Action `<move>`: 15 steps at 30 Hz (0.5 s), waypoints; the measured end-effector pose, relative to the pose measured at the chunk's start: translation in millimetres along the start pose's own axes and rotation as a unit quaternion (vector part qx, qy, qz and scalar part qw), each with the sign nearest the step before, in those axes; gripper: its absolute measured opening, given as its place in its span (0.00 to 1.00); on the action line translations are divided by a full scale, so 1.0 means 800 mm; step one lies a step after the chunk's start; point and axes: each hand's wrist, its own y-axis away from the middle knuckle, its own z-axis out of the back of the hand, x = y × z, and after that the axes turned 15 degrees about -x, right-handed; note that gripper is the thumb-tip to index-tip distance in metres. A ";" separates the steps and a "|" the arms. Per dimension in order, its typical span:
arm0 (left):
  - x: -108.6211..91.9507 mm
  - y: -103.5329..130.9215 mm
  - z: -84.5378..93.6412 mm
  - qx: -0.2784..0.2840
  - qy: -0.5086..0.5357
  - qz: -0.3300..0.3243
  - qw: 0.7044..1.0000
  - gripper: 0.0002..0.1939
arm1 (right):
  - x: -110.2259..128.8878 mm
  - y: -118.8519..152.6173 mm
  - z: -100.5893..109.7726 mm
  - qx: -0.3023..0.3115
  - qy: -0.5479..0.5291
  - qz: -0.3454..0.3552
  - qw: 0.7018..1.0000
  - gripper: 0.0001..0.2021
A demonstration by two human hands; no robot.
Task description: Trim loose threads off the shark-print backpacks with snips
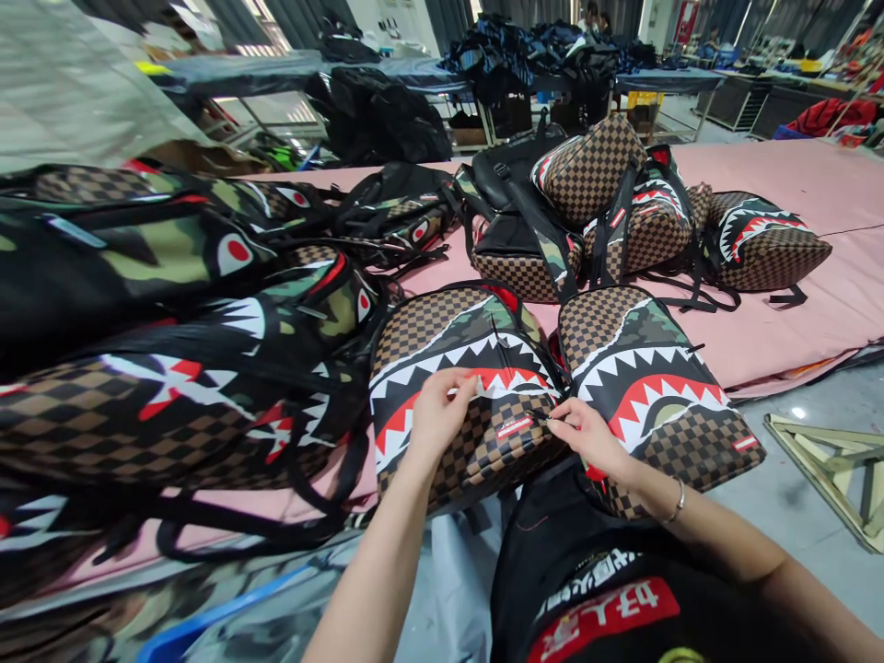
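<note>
A brown-and-black checkered backpack (442,470) with a camouflage panel and a printed shark mouth lies in front of me. Over its front, my left hand (442,410) is closed in a pinch near the printed teeth; anything between its fingertips is too small to name. My right hand (590,440) is closed at the lower right of this bag, by a small red label (515,426). A thin dark piece sticks out from its fingertips, too small to identify. Under my right wrist lies a second matching backpack (663,378), touching the first.
More shark-print backpacks are heaped on the left (172,405) and at the back (587,170) of the pink-covered table (766,322). A cream metal frame (829,470) stands right, a blue-edged bin (227,617) below left. Dark fabric piles (511,64) lie on a farther table.
</note>
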 end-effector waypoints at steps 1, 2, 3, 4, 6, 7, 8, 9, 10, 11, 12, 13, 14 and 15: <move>0.008 0.006 0.009 -0.014 0.000 -0.004 1.000 0.14 | 0.003 -0.008 0.007 0.024 -0.011 -0.019 0.999 0.13; 0.015 0.014 0.017 -0.015 0.002 -0.007 1.000 0.17 | 0.006 -0.017 0.014 0.045 -0.016 -0.031 0.998 0.14; 0.020 0.023 0.023 -0.007 0.001 -0.007 1.000 0.18 | 0.008 -0.026 0.021 0.062 -0.017 -0.033 0.997 0.15; 0.023 0.032 0.027 0.003 -0.004 -0.002 1.000 0.17 | 0.010 -0.035 0.026 0.082 -0.015 -0.026 0.996 0.16; 0.023 0.050 0.030 0.009 -0.030 0.009 0.999 0.19 | 0.013 -0.050 0.034 0.120 -0.009 0.002 0.993 0.17; 0.021 0.058 0.029 0.011 -0.046 0.011 0.999 0.21 | 0.013 -0.056 0.036 0.137 -0.010 0.012 0.991 0.18; 0.018 0.065 0.027 0.012 -0.058 0.013 0.998 0.22 | 0.012 -0.062 0.038 0.151 -0.011 0.017 0.988 0.18; 0.015 0.071 0.024 0.013 -0.068 0.014 0.997 0.21 | 0.011 -0.066 0.038 0.165 -0.014 0.017 0.986 0.18; 0.013 0.076 0.021 0.013 -0.076 0.014 0.997 0.20 | 0.010 -0.070 0.038 0.179 -0.018 0.012 0.984 0.18; 0.011 0.079 0.017 0.011 -0.077 0.017 0.997 0.19 | 0.008 -0.073 0.038 0.193 -0.022 0.006 0.981 0.18; 0.011 0.082 0.014 0.008 -0.069 0.022 0.997 0.17 | 0.007 -0.076 0.038 0.209 -0.025 -0.001 0.978 0.18; 0.011 0.084 0.011 0.003 -0.055 0.031 0.998 0.16 | 0.006 -0.079 0.037 0.223 -0.027 -0.006 0.974 0.18; 0.012 0.086 0.008 -0.003 -0.034 0.041 0.999 0.15 | 0.005 -0.081 0.037 0.235 -0.028 -0.008 0.971 0.18; 0.014 0.087 0.006 -0.008 -0.012 0.050 0.999 0.15 | 0.005 -0.084 0.036 0.245 -0.027 -0.008 0.969 0.18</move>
